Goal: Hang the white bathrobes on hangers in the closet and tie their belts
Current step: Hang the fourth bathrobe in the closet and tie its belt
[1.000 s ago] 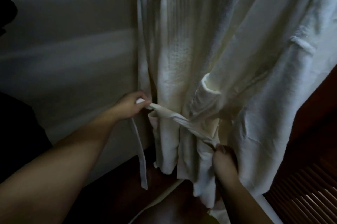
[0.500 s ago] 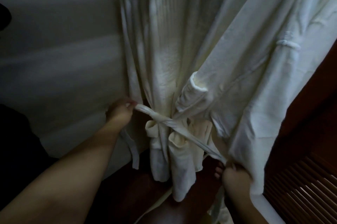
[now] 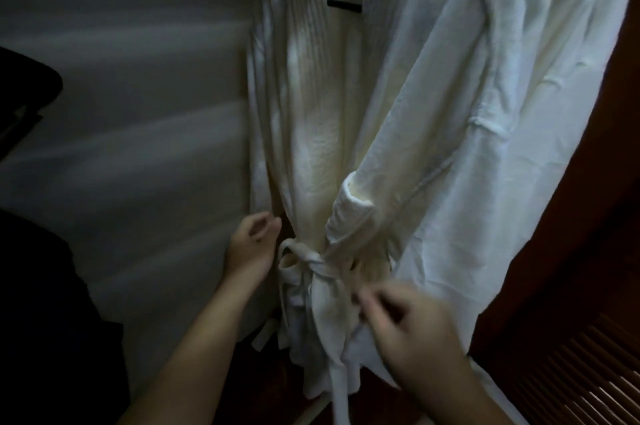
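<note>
Both hands are low by a pale wall [image 3: 138, 147]: the left hand [image 3: 251, 248] is loose and holds nothing beside the belt [image 3: 304, 256], while the blurry right hand [image 3: 412, 331], fingers bent, may pinch its end below the hanging white bathrobe [image 3: 398, 130], its waist bunched.

Two bathrobes [image 3: 346, 113], one belt [image 3: 311, 256], two hands [image 3: 247, 244].

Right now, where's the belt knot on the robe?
Head view, low centre: the belt knot cinches the left bathrobe at its waist, just right of the left hand and up-left of the blurred right hand.
</note>
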Motion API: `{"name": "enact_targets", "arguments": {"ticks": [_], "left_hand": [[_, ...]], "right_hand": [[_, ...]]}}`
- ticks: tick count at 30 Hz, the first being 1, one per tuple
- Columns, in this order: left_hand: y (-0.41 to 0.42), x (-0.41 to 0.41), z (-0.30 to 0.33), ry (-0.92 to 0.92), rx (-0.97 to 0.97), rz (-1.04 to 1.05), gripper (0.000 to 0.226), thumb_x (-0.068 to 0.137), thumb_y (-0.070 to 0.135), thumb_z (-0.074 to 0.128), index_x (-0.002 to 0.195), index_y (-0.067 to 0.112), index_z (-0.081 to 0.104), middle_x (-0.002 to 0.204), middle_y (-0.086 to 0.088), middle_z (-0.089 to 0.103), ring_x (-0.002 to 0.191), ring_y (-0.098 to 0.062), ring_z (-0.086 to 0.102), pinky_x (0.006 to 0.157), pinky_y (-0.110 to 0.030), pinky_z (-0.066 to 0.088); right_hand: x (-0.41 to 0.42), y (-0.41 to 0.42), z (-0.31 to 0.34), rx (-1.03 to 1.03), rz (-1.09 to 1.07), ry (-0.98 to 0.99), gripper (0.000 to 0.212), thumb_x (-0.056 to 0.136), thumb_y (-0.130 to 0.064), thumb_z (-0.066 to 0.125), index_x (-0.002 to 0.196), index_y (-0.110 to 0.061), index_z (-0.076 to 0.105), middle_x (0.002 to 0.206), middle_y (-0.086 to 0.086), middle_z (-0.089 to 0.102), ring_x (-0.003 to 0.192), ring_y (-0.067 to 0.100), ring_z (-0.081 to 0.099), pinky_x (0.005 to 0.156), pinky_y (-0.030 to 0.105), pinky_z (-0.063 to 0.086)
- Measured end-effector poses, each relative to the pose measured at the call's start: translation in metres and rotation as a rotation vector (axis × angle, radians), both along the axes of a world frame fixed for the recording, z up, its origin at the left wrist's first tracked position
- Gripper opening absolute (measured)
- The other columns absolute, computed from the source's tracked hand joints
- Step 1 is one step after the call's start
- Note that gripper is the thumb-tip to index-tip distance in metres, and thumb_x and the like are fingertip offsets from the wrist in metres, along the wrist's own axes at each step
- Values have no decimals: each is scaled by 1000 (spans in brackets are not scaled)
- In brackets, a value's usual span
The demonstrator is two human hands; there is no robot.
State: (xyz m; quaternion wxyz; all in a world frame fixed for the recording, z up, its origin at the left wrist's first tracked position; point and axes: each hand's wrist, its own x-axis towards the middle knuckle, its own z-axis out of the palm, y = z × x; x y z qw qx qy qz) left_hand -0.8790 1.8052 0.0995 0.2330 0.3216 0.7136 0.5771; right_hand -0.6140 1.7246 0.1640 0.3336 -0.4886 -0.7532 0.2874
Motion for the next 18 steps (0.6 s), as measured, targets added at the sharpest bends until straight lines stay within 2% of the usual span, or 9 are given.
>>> {"name": "enact_targets", "arguments": {"ticks": [2, 3, 6, 7, 9, 11, 13, 15, 18], "left_hand": [[-2, 9, 51, -7, 149, -21, 40, 97, 26, 72, 131, 6, 63, 122, -8, 70, 97, -12, 68, 67, -2, 46], [-3, 12, 79, 10, 224, -51, 49, 95, 34, 74, 136, 10, 60, 127, -6, 68, 101, -10, 67, 73, -3, 48], [-7, 19, 163, 154, 405, -172, 85, 74, 77, 72, 144, 37, 49, 145, 7, 58, 132, -4, 56, 106, -21, 46], [-6, 23, 189, 215, 437, -199, 95, 68, 87, 68, 148, 43, 44, 152, 10, 52, 138, -2, 49, 112, -25, 42], [-2, 35, 239, 318, 476, -250, 108, 61, 95, 62, 154, 47, 35, 159, 13, 41, 145, 1, 39, 118, -27, 37], [2, 50, 275, 366, 450, -310, 118, 58, 99, 59, 159, 48, 27, 164, 15, 34, 146, 6, 32, 121, -27, 32], [10, 63, 300, 399, 423, -354, 118, 62, 97, 59, 161, 45, 22, 165, 15, 32, 144, 8, 31, 123, -28, 30], [18, 73, 314, 415, 366, -352, 117, 61, 98, 58, 160, 48, 22, 164, 11, 36, 145, 0, 37, 123, -31, 32], [28, 92, 330, 428, 304, -319, 120, 50, 106, 51, 156, 56, 24, 163, 8, 39, 148, -13, 40, 121, -34, 35]], "right_hand": [[9, -6, 74, 435, -106, 242, 12, 95, -27, 68, 89, -37, 73, 82, -15, 72, 79, -4, 67, 72, 4, 45], [16, -4, 105, 614, -141, 279, 9, 94, -25, 68, 96, -31, 74, 86, -14, 71, 82, 0, 67, 74, 5, 45], [32, 19, 177, 874, -187, 230, 25, 92, -26, 71, 117, -23, 69, 106, -5, 62, 97, 13, 59, 84, 26, 51], [33, 29, 194, 885, -195, 201, 36, 90, -30, 72, 125, -24, 65, 113, -1, 58, 104, 15, 56, 89, 31, 50], [28, 48, 220, 857, -199, 136, 56, 88, -38, 71, 140, -24, 55, 126, 4, 54, 116, 18, 52, 101, 27, 43], [20, 65, 230, 754, -175, 110, 62, 92, -38, 69, 148, -24, 47, 136, 4, 52, 124, 20, 52, 104, 25, 41], [18, 76, 235, 679, -147, 126, 56, 98, -34, 62, 150, -23, 45, 139, 2, 55, 128, 17, 53, 104, 19, 38], [17, 81, 232, 612, -100, 151, 39, 104, -32, 52, 142, -25, 54, 130, -1, 64, 121, 15, 59, 96, 17, 40], [16, 82, 228, 525, -64, 153, 22, 107, -35, 43, 122, -30, 59, 101, -6, 71, 95, 14, 67, 85, 33, 52]]}}
